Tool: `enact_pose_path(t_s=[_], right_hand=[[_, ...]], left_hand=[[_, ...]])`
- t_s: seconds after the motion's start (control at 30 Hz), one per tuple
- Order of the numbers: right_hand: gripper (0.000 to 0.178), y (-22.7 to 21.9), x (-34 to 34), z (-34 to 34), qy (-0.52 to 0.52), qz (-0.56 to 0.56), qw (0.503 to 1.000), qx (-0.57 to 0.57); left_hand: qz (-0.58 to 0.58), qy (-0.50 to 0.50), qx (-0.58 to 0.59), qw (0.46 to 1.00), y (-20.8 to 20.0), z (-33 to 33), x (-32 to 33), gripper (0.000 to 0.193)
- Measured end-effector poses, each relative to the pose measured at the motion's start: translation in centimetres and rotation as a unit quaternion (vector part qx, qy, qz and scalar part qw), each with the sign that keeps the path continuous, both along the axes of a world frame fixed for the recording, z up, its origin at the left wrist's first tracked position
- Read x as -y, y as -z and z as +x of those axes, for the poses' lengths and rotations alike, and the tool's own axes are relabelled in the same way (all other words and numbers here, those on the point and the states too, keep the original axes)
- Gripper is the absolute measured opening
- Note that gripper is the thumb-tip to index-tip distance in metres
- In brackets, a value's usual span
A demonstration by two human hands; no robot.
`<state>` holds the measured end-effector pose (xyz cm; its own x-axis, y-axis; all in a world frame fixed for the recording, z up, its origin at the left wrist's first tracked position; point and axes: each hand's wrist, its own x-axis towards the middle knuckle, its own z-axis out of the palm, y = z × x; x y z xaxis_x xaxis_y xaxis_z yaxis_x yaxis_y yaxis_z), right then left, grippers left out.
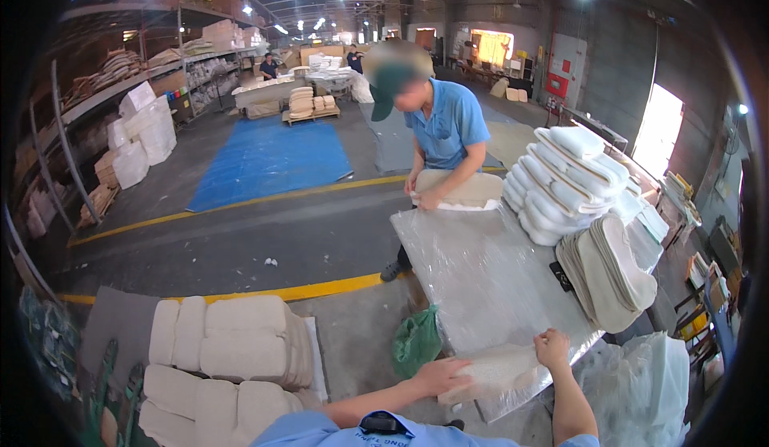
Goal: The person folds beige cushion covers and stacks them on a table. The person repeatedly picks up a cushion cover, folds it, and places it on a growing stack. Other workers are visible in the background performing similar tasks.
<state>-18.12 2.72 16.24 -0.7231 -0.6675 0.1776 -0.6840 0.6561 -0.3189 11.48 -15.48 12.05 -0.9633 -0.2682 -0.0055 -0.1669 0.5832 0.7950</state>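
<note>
One beige pad (501,372) between the left hand (443,376) and the right hand (553,348), at the near end of the film-covered table (485,267), with the left end seemingly out past the table's left edge. Hard to say whether resting fully on the film or held just above.

Looks like a step of steadying and straightening. Support both ends at once, to spare the soft middle from sagging or creasing. Press with the flat of the fingers; avoid digging in with the tips, likely to dent padding this soft. Draw evenly from both sides rather than tugging at one corner. Bring the overhanging end well onto the table before letting go, and allow for some slip on the smooth film.

Left hand: reaching in from the left, fingers stretched out and laid over the pad's left end. Thumb not clear; impossible to say whether pinching or merely resting there. Right hand: at the far right corner of the pad, fingers curled in toward the thumb, apparently pinching the edge.

Close by on the right, a beige stack (606,275), with a taller white stack (565,183) behind. Just beside the table's left edge, a green bag (417,343). At the far end, a co-worker (450,122) with both hands on another beige piece (460,188).
</note>
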Motion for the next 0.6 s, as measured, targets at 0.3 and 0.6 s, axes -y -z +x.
enact_pose_path(t_s=[0.3, 0.6], right_hand=[[0.022, 2.2, -2.7, -5.9, 0.184, -0.201, 0.945, 0.180], [0.023, 2.5, -9.6, 3.2, 0.280, -0.308, 0.902, 0.113]], left_hand=[[0.384, -0.282, 0.132, 0.869, 2.1, -0.8, 0.0, 0.047], [0.624, -0.302, 0.179, 0.697, 3.4, 1.5, 0.0, 0.039]])
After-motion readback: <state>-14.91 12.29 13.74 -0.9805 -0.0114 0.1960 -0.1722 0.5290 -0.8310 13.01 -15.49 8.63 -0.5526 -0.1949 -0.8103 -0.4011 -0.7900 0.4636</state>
